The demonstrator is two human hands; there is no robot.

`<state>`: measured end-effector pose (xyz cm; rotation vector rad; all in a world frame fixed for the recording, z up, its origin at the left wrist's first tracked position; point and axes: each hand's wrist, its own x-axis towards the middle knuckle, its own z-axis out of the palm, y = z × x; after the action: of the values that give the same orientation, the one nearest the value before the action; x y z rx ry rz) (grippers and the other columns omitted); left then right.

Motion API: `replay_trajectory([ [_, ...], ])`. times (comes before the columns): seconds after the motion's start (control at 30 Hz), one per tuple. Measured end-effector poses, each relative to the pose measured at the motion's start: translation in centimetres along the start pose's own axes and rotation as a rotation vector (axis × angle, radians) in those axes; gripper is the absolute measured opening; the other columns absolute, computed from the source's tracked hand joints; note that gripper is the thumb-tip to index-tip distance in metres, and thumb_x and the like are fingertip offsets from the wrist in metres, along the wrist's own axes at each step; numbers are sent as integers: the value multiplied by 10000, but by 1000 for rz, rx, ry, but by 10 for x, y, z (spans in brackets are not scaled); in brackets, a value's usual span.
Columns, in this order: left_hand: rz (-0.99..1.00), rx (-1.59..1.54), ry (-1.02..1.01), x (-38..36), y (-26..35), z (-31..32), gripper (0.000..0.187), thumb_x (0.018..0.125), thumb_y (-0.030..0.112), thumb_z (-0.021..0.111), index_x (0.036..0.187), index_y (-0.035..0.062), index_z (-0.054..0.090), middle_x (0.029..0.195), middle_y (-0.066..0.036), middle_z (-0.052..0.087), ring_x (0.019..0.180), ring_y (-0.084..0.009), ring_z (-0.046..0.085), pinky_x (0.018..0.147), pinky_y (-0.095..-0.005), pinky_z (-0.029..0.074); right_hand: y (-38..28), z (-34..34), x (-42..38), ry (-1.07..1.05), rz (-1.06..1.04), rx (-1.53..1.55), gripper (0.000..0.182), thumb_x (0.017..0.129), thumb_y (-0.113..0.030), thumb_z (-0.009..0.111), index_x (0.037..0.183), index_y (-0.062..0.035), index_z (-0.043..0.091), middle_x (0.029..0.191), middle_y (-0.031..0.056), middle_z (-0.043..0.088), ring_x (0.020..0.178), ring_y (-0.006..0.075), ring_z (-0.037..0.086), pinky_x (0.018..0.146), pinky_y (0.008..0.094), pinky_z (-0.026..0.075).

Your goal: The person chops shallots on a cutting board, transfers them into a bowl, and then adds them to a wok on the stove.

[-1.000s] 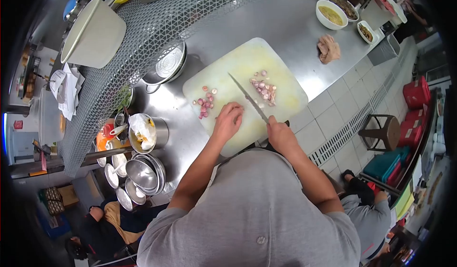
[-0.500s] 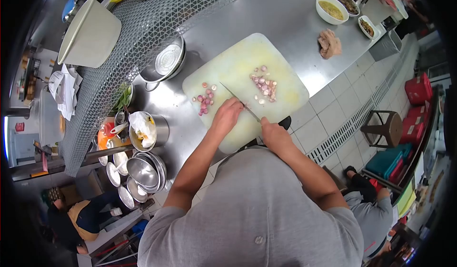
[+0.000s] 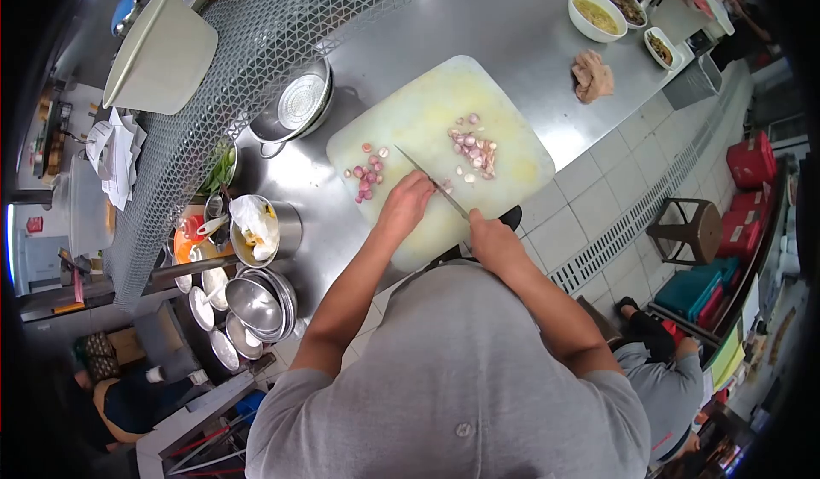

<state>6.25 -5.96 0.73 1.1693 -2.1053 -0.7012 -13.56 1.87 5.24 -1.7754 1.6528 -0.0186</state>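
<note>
A pale cutting board [image 3: 410, 111] lies on the steel counter. My right hand [image 3: 491, 238] is closed round the handle of a knife [image 3: 450, 199], whose blade points up and left across the board. Beside the blade is my left hand [image 3: 407, 204], its fingers bunched over the board; what they hold, if anything, is hidden. A small pinkish piece [image 3: 446, 186] lies by the fingertips and the blade. Left of the knife sits a group of small purple shallots [image 3: 367, 176]. To the right lies a pile of peeled or cut shallots [image 3: 474, 152].
At the left stand a strainer in a pan [image 3: 299, 107], a pot with a white plastic bag [image 3: 254, 229] and stacked metal bowls [image 3: 260, 308]. A crumpled brown cloth [image 3: 591, 77] and a soup bowl [image 3: 596, 16] are at the right. Co-workers are at both sides.
My left fingers and the knife have shifted very slightly, and the piece by the fingertips shows more clearly. The person at the lower left has bent lower. The shallot groups look unchanged.
</note>
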Motion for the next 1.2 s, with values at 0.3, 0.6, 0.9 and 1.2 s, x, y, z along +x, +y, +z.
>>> replay_trajectory([
  [0.3,-43,-5,30,-6,-2,1,74,822,-17,667,896,-15,660,934,-137,608,854,-348,631,744,-418,517,-7,-9,-1,-54,18,37,176,919,-37,425,1081,23,458,921,343,649,892,511,649,793,567,519],
  [0.6,11,-10,72,-1,-5,10,106,827,-36,643,924,-7,670,939,-127,616,891,-327,625,778,-396,514,13,-5,15,6,-36,97,168,916,-66,461,1061,20,470,881,342,649,861,511,650,766,562,524],
  [0.9,13,10,1,7,-14,10,97,810,-20,672,905,-4,669,920,-119,623,873,-312,620,777,-386,506,-1,-11,5,35,40,-51,194,883,-46,505,1063,21,473,863,315,661,841,485,669,749,546,542],
  [1.2,-1,38,3,-2,-15,12,103,795,-7,660,897,8,651,930,-124,609,908,-321,604,780,-412,506,-3,-9,-6,23,-14,-62,178,875,-38,512,1032,13,443,840,309,661,813,495,664,735,561,539],
])
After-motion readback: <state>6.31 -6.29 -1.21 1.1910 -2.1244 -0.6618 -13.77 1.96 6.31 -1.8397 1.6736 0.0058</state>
